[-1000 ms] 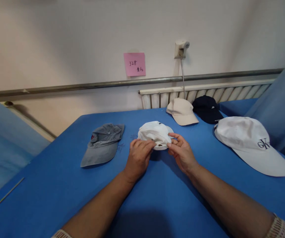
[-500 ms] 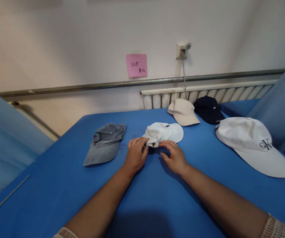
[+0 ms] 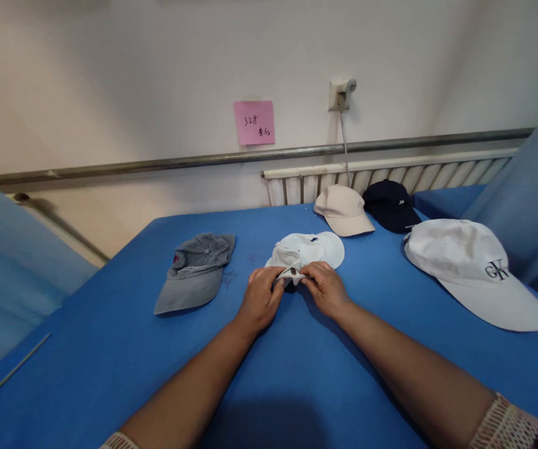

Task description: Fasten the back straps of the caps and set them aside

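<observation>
Your left hand [image 3: 259, 300] and right hand [image 3: 328, 293] meet at the small white cap [image 3: 314, 248], just above the centre of the frame. Each hand has its thumb and forefinger nearly together on the cap's back edge, either side of the metal fastener [image 3: 293, 271]; the other fingers curl, partly hidden. The brim points right.

You hold only that thin edge, so a loose pinch could let the strap slip, and uneven pulling could twist the soft crown or fold it inward. Your fingertips also crowd the fastener and could mask it.

Mind a wide swing: the grey cap [image 3: 197, 274] lies near, at centre left, and the beige cap [image 3: 344, 210] sits just beyond the brim, toward upper right. The blue table's [image 3: 269, 368] left edge slants down to the lower left. Your easiest room is toward you, between the forearms, at lower centre.
</observation>
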### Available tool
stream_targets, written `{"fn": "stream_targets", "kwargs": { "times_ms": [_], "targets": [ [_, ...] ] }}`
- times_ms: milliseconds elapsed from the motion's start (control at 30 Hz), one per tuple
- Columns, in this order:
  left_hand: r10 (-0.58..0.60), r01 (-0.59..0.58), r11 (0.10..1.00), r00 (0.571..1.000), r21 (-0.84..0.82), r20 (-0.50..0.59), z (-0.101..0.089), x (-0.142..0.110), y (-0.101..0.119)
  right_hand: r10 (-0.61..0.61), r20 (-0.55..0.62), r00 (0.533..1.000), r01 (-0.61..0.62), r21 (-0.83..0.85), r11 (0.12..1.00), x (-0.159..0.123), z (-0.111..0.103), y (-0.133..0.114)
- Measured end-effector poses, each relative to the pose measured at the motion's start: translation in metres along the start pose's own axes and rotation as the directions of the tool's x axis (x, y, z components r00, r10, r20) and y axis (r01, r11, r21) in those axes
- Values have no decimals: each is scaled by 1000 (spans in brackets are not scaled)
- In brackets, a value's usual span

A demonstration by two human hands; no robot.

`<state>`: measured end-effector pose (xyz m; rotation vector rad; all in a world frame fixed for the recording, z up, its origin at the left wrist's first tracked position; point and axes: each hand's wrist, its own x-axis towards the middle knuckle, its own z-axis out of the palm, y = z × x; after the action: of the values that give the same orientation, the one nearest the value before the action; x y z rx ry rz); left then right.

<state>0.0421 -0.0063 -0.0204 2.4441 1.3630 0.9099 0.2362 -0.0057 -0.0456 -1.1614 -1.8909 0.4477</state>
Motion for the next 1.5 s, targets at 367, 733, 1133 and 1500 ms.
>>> {"fn": "stream_targets", "kwargs": {
  "times_ms": [367, 733, 1133, 1500],
  "targets": [
    [160, -160, 987, 987, 18, -20, 2, -6, 7, 199, 54, 978, -206, 211, 956, -5, 2, 9],
    [175, -181, 969, 983, 166, 49, 3, -1, 7, 135, 66, 989, -142, 105, 984, -8, -3, -1],
    [56, -55, 995, 998, -78, 12, 6, 0, 2, 34, 12, 999, -32, -134, 990, -9, -1, -14],
    [112, -112, 994, 990, -1, 87, 0, -3, 7, 48, 156, 987, -118, 476, 872, -6, -6, 6]
  ]
}}
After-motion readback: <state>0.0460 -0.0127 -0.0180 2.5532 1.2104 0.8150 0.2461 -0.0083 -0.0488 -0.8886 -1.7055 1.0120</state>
